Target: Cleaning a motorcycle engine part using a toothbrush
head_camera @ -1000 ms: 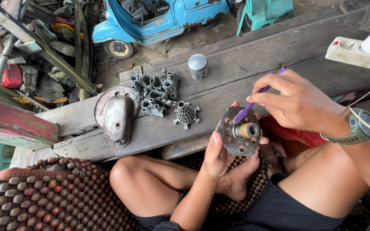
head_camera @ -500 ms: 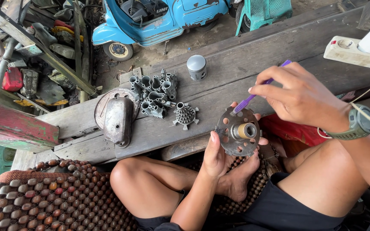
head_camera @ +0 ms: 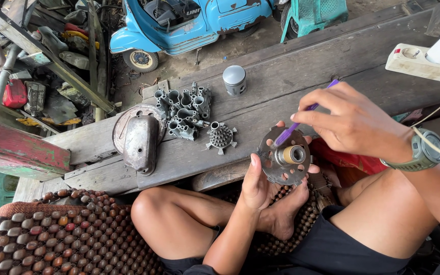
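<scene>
One round metal hub [head_camera: 285, 158] rests in left hand [head_camera: 257, 182]; right hand [head_camera: 352, 122] pinches one purple brush [head_camera: 301, 119].

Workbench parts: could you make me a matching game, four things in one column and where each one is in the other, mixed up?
Things:
1. round metal disc
2. purple brush
3. silver piston
4. blue scooter

Places:
A. standing alone on the wooden plank
B. parked on the ground beyond the bench
C. held up by the left hand
D. pinched in the right hand, tip on the disc

Pairs: 1-C, 2-D, 3-A, 4-B
</scene>
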